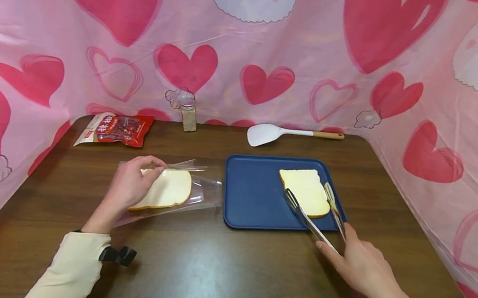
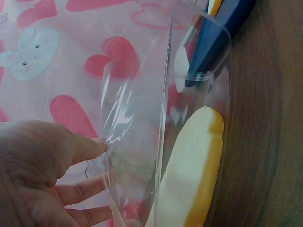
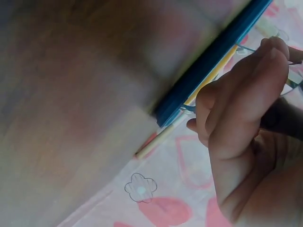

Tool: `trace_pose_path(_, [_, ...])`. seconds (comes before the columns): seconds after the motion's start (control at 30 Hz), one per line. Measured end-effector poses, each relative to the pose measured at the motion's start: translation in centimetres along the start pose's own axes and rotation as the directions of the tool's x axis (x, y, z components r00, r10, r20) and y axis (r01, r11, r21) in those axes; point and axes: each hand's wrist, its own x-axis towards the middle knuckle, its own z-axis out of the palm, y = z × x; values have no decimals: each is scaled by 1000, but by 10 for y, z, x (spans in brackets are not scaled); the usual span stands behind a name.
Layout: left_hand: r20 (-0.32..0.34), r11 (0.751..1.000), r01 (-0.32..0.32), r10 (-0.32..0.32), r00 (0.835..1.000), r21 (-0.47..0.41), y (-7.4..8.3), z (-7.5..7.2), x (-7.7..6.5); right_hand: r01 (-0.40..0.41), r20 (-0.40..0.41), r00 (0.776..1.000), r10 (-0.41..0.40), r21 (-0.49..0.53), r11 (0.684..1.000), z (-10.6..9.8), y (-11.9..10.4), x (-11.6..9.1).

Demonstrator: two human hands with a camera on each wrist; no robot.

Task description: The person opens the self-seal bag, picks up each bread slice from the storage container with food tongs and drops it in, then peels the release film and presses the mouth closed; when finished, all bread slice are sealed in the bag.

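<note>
Our left hand (image 1: pixel 133 179), fingertips drawn together, pinched a clear plastic bag (image 1: pixel 206 185) around a bread slice (image 1: pixel 171 188); our right hand (image 1: pixel 364 270) gripped tongs (image 1: pixel 312 226), spread either side of a second slice (image 1: pixel 306 191) on the blue tray (image 1: pixel 252 189). We worked over a dark wood-grain tabletop (image 1: pixel 207 281), enclosed by pink heart-printed cloth (image 1: pixel 241 40).

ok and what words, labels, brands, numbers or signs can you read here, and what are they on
None can be quoted surely.
Red-and-white food packet: white Chinese-looking characters and a small red mark, too small and blurred to read.
Seasoning jar: no legible lettering.
Clear plastic bag: no print visible.
</note>
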Motion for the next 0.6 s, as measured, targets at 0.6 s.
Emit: trace_pose_path(0.6, [27, 997, 40, -42, 999, 65, 1, 2, 1, 70, 2, 998, -70, 31, 997, -5, 14, 14])
